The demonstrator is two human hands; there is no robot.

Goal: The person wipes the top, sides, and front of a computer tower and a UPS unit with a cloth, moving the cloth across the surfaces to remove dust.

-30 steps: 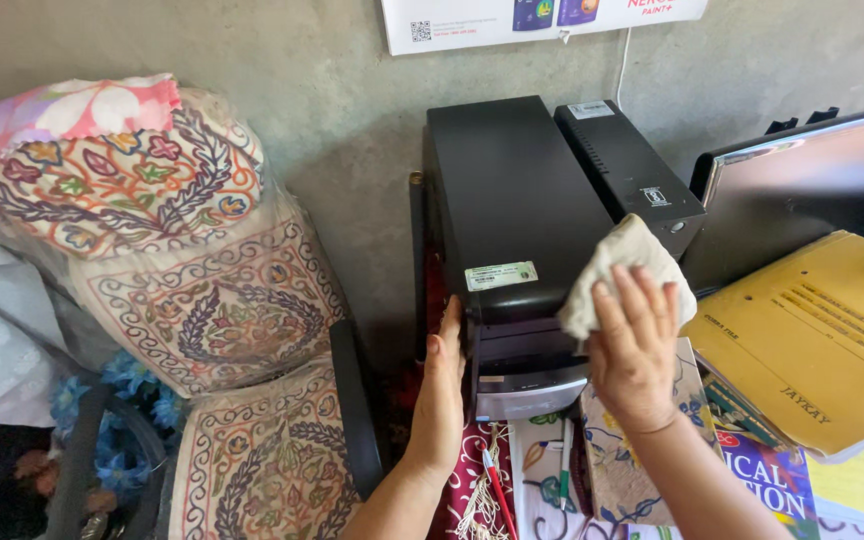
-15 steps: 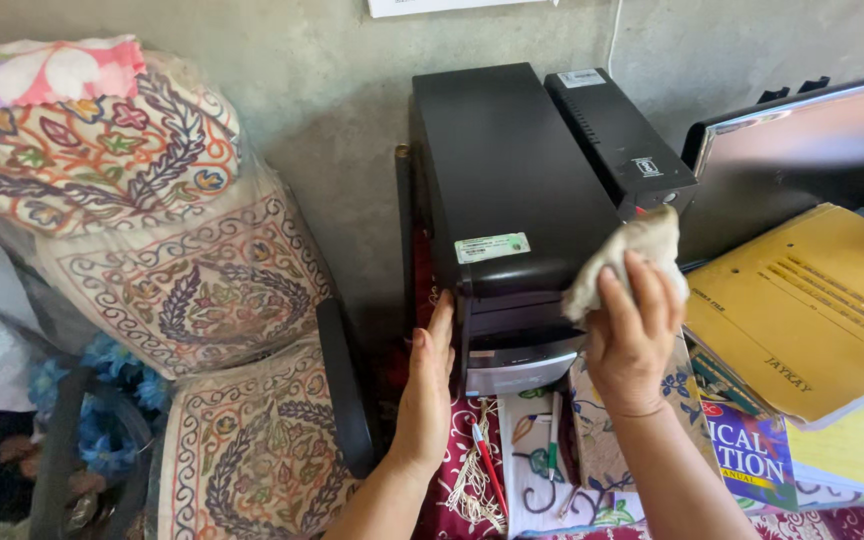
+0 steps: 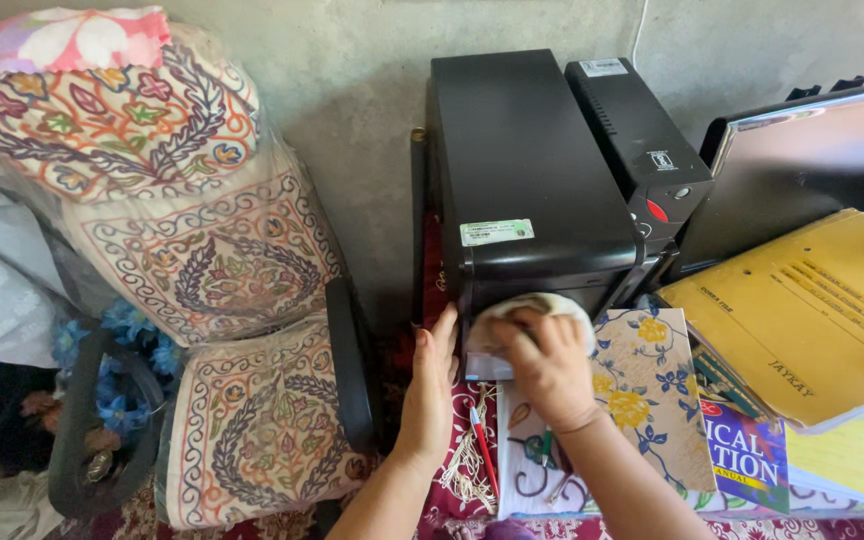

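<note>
A black computer tower (image 3: pixel 522 170) stands against the grey wall, with a pale sticker on its top near the front. My left hand (image 3: pixel 432 385) lies flat against the tower's lower left front corner, fingers straight. My right hand (image 3: pixel 544 365) presses a beige cloth (image 3: pixel 527 312) onto the tower's front panel and hides most of that panel. A smaller black box (image 3: pixel 642 140) with a red button stands just right of the tower.
Embroidered cushions (image 3: pixel 192 260) in clear plastic are stacked at left beside a black chair arm (image 3: pixel 352 375). A monitor (image 3: pixel 812 170) leans at right above yellow folders (image 3: pixel 802 310), books and a floral notebook (image 3: pixel 652 390). Pens (image 3: pixel 482 455) lie on a maroon cloth below the tower.
My right hand has carried the cloth from the tower's upper right edge down to its front panel. My left hand has stayed at the lower left corner. The view shifted slightly.
</note>
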